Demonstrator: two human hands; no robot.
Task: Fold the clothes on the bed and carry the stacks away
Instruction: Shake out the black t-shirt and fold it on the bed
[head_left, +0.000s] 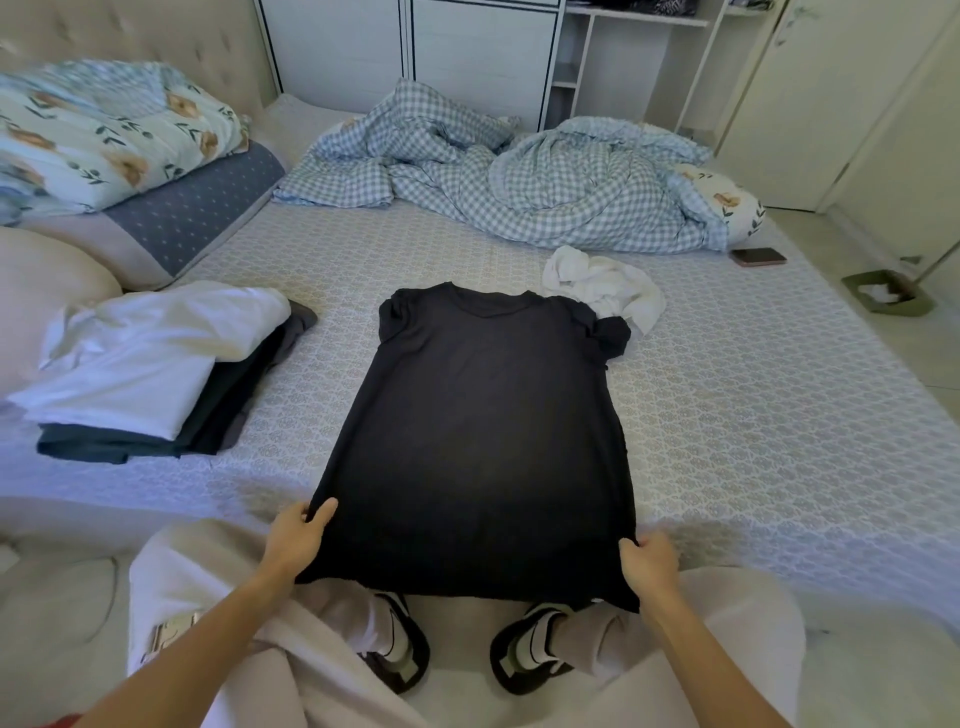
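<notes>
Partway through, judging from the head view. Black T-shirt spread flat on the patterned bed sheet, collar toward the far side, hem hanging just over the near edge of the mattress, above the shoes. Left hand gripping the hem's left corner, thumb on top of the cloth and fingers curled beneath. Right hand clenched on the hem's right corner, fabric bunched in the fingers. Sleeves not yet turned in, the right one crumpled and lying on the edge of a white garment, itself loose and unfolded just beyond the collar.

Left of the shirt, apart from it: a stack of folded clothes, white piece on top, dark pieces under, resting on the sheet near the pillows. Taken as the finished share of the folding.

Farther back: checked duvet in a heap, floral quilt on the pillows at left, a phone near the right edge of the bed.

Left to do, by the look of it: fold the black shirt, fold the white garment, add both to the stack, carry the stack away. Carrying not begun.
</notes>
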